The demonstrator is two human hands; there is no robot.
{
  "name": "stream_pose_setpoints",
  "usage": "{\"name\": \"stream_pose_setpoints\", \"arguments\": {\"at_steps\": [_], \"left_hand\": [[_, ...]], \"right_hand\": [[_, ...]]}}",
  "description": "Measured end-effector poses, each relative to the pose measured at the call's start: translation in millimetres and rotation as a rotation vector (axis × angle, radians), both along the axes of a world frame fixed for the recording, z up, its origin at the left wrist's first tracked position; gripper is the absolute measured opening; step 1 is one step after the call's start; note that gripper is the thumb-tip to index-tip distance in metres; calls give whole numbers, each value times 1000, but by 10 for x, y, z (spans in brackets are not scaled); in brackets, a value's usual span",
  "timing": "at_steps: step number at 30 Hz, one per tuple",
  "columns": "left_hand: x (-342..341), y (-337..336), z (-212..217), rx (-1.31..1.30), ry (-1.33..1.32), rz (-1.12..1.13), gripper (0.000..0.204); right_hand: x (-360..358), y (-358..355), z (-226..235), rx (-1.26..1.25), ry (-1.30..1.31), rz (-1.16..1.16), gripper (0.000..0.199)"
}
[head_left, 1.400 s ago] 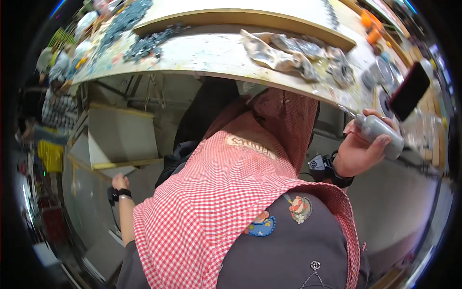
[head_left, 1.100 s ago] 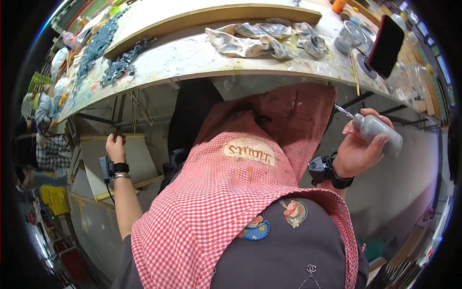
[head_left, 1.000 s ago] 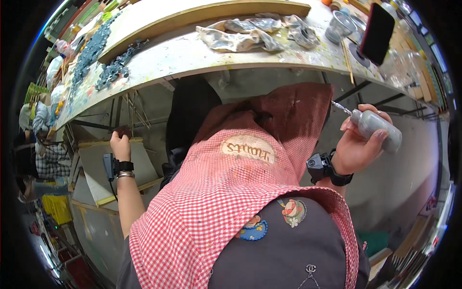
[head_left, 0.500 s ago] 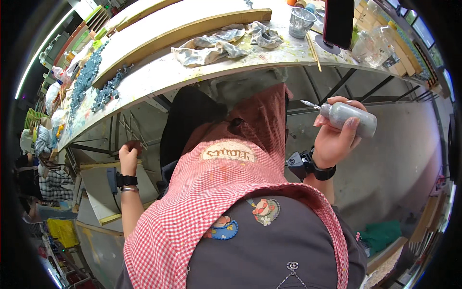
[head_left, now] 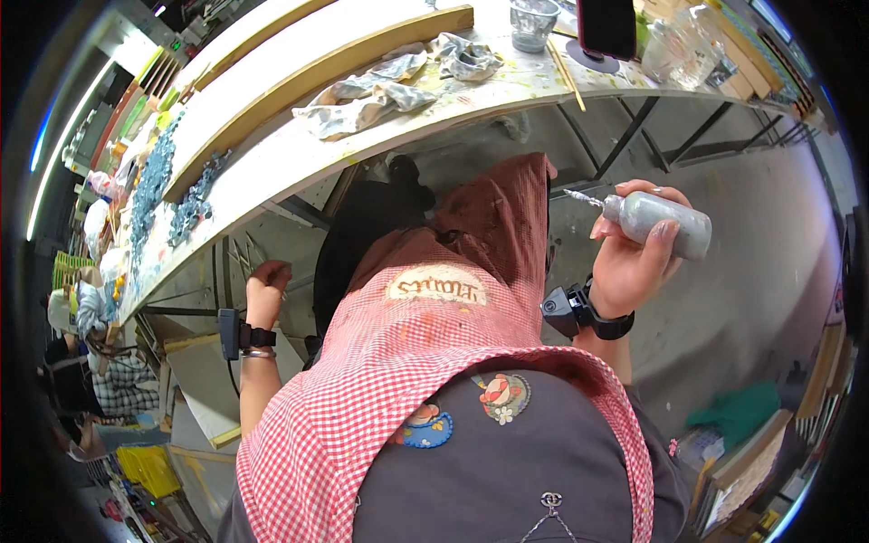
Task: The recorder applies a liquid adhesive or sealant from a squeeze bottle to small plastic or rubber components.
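Observation:
My right hand (head_left: 634, 262) is wrapped round a grey, translucent squeeze bottle (head_left: 668, 224), held up in the air to the right of my apron. The bottle lies nearly level, its thin nozzle (head_left: 584, 197) pointing left and smeared with pale silvery stuff. At the left, below the table edge, hangs my left hand (head_left: 266, 294), its fingers curled together. Whatever might be inside those fingers is hidden. Thin sticks (head_left: 243, 257) show just beyond it. Both my wrists wear black strapped devices.
A paint-stained table (head_left: 272, 172) curves across ahead. On it lie a long wooden bar (head_left: 317, 86), crumpled stained cloths (head_left: 367, 104), blue-grey clustered pieces (head_left: 154, 185), a plastic cup (head_left: 532, 25), a stick (head_left: 568, 77) and a dark phone-like screen (head_left: 606, 27). Dark metal legs stand underneath.
The view has shifted, so the table appears farther left and higher. My left hand appears slightly farther right and lower. The right hand still grips the squeeze bottle in nearly the same place.

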State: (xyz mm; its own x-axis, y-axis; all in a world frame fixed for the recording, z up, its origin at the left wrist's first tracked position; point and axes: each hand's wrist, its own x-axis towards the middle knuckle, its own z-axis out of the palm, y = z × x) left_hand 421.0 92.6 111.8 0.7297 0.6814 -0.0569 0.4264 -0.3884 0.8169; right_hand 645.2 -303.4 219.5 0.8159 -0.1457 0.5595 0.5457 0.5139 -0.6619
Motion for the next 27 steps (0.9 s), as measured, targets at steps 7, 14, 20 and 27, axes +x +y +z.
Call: {"name": "stream_pose_setpoints", "arguments": {"at_steps": [7, 14, 20, 27], "left_hand": [[93, -71, 74, 161, 66, -84, 19], [145, -64, 96, 164, 109, -154, 18], [759, -159, -25, 232, 12, -379, 16], [2074, -628, -408, 369, 13, -683, 35]], "right_hand": [[-34, -41, -75, 28, 18, 9, 37], [-97, -85, -101, 59, 19, 34, 36], [-109, -210, -148, 95, 16, -16, 36], [42, -466, -482, 291, 16, -82, 27]]}}
